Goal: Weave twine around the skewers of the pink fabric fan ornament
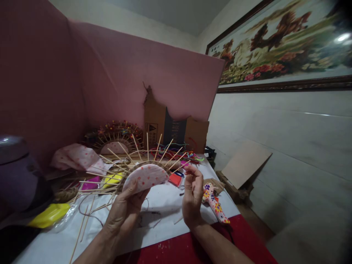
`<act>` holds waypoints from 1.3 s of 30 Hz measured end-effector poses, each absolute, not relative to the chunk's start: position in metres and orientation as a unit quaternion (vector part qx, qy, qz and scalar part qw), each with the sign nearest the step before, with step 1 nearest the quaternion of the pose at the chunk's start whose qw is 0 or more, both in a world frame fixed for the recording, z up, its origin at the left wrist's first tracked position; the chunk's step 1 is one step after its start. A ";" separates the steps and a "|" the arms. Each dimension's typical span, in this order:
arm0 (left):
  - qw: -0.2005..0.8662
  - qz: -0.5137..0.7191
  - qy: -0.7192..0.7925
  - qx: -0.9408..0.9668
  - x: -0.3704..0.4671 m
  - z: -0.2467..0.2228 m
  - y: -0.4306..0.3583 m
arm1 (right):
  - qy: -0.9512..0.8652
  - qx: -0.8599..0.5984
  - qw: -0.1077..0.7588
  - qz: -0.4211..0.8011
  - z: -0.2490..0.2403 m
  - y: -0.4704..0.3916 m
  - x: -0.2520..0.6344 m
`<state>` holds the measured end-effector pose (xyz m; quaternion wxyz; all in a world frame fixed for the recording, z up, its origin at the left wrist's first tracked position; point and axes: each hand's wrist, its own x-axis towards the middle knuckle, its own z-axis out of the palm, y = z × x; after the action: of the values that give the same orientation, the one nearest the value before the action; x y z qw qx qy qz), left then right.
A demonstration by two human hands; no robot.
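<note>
A half-round piece (147,176) covered in white cloth with orange dots is held up above the table. Thin wooden sticks (147,146) fan out from its curved edge, where brown cord runs between them. My left hand (128,207) grips its lower left side, thumb on the cloth and fingers behind. To the right, my right hand (193,194) is raised with fingers curled near the tip of a right-hand stick. Whether its fingertips pinch the stick or cord is too small to tell.
Behind stand a similar fan piece (114,147) and a cardboard box (176,128). Dotted cloth (78,157), yellow packets (51,215) and loose sticks (79,233) lie left. A flowered object (214,203) lies right. Colored pipe cleaners (192,156) lie by the box.
</note>
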<state>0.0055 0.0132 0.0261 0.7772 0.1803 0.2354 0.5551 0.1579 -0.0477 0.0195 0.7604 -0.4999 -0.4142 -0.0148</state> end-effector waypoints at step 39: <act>0.476 0.548 0.388 0.568 0.008 0.032 -0.017 | -0.105 -0.352 0.820 0.440 0.021 -0.031 0.168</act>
<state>0.0081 -0.0170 0.0322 0.4758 0.5682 0.3876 0.5482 0.1677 -0.0307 0.0207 0.8197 -0.3522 -0.1045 0.4396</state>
